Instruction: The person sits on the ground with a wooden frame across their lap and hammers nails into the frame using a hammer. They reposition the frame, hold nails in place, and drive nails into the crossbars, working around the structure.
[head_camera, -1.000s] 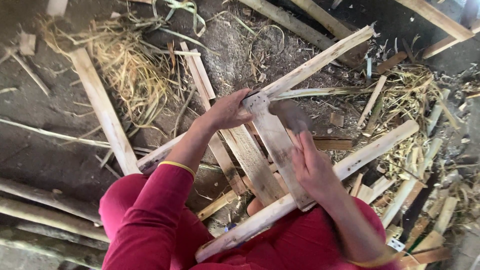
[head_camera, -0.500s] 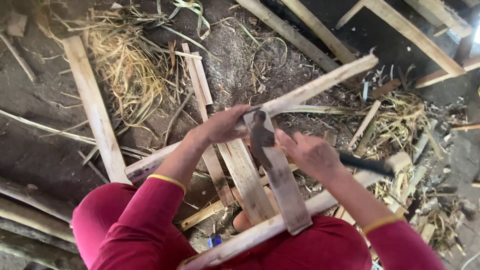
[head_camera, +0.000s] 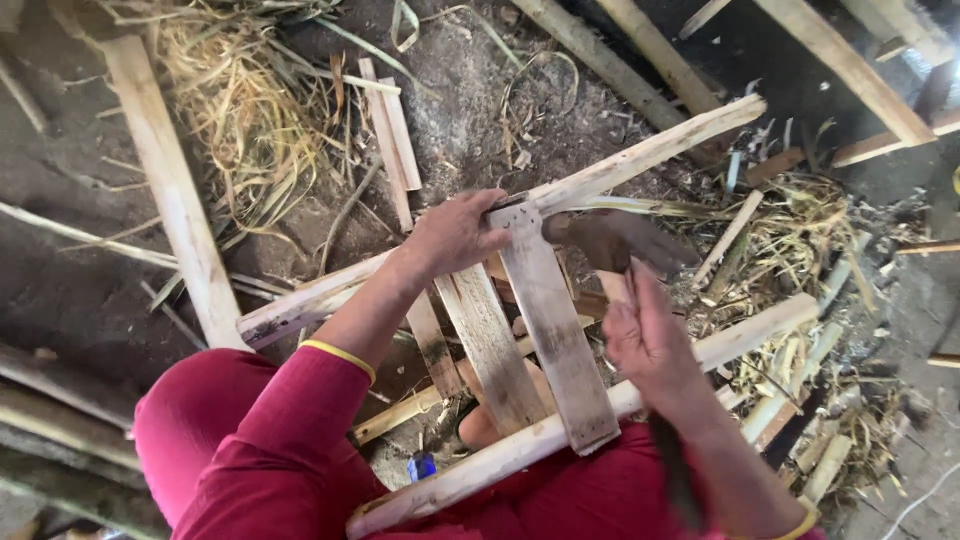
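The left hand (head_camera: 455, 232) is stretched forward, palm down and fingers curled; the right hand (head_camera: 650, 340) is closed and raised.

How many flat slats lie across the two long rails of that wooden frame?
3: one slat under the left hand, two beside it; more may be hidden.
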